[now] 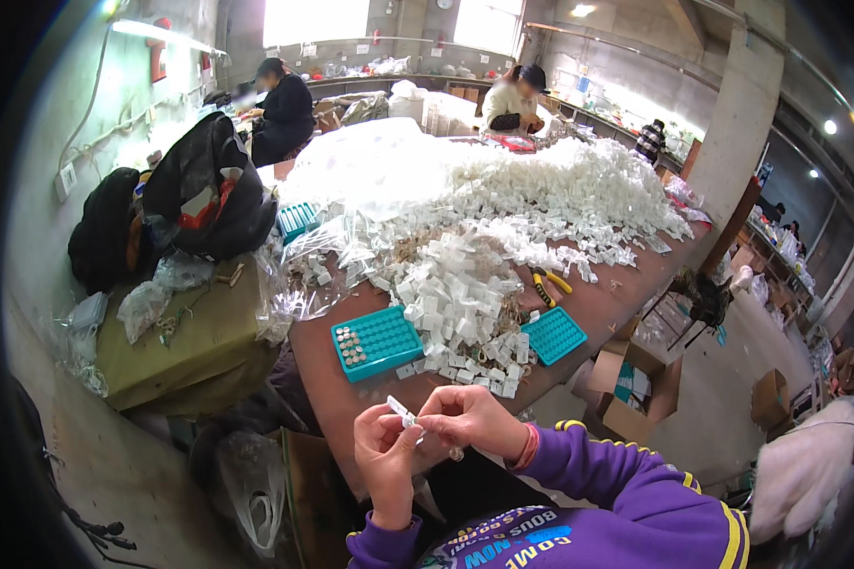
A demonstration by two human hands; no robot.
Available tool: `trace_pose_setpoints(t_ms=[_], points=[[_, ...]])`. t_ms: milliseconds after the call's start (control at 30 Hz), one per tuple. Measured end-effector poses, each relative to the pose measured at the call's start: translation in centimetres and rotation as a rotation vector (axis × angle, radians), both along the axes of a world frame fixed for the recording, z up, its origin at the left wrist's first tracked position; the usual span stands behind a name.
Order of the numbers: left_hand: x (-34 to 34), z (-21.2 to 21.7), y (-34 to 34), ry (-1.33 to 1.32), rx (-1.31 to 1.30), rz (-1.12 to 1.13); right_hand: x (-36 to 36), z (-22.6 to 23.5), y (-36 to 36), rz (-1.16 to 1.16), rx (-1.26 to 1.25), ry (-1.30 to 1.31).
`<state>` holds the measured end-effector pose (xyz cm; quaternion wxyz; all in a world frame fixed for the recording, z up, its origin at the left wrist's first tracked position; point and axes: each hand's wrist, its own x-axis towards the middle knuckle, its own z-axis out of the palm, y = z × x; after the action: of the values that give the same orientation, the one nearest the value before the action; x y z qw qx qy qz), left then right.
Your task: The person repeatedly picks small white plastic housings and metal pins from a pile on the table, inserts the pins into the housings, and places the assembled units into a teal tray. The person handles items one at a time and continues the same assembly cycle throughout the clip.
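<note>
Concrete walls and bright windows close in a workshop around the long brown table [617, 313] I sit at. Nearest me, my left hand [385, 453] and right hand [470, 417] meet just above the table's near edge, both pinched shut on one small white plastic piece [400, 410]. I hold it up between my fingertips, close to my chest, probably so I can see it while I work it. It looks like a tiny pale strip, tilted, one end poking out up and left past my thumb.

Just beyond my hands lies a teal tray [378, 341], a few of its holes filled at the left end, near enough to reach. A second teal tray [553, 335] sits to the right, beside yellow-handled pliers [547, 283]. Between them spills a heap of white pieces [465, 294], running far up the table. At the far end two people sit working.
</note>
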<state>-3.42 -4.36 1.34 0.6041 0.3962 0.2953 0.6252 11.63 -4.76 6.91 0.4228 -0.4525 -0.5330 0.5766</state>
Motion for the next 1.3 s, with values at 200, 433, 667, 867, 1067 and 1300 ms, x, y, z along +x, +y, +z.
trace_pose_setpoints(t_ms=[200,433,667,867,1067,1300], points=[[-1.3,-0.1,0.9,-0.06,-0.023,-0.251,2.3,0.8,1.6,0.233,-0.177,-0.009],[-1.5,1.1,1.1,-0.017,0.083,-0.357,1.1,-1.8,2.0,0.264,-0.592,0.333],[-0.2,-0.4,2.5,0.009,0.003,-0.019,0.7,-2.7,2.9,0.059,-0.207,0.278],[0.2,-0.4,2.8,-0.101,0.022,0.073,0.8,0.2,1.9,-0.113,-0.073,-0.074],[0.6,0.1,2.7,-0.062,0.019,0.029,-0.2,-0.1,1.4,-0.138,0.145,-0.177],[0.0,-0.4,3.2,-0.053,-0.101,-0.099,0.5,0.9,2.0,-0.129,0.069,-0.131]])
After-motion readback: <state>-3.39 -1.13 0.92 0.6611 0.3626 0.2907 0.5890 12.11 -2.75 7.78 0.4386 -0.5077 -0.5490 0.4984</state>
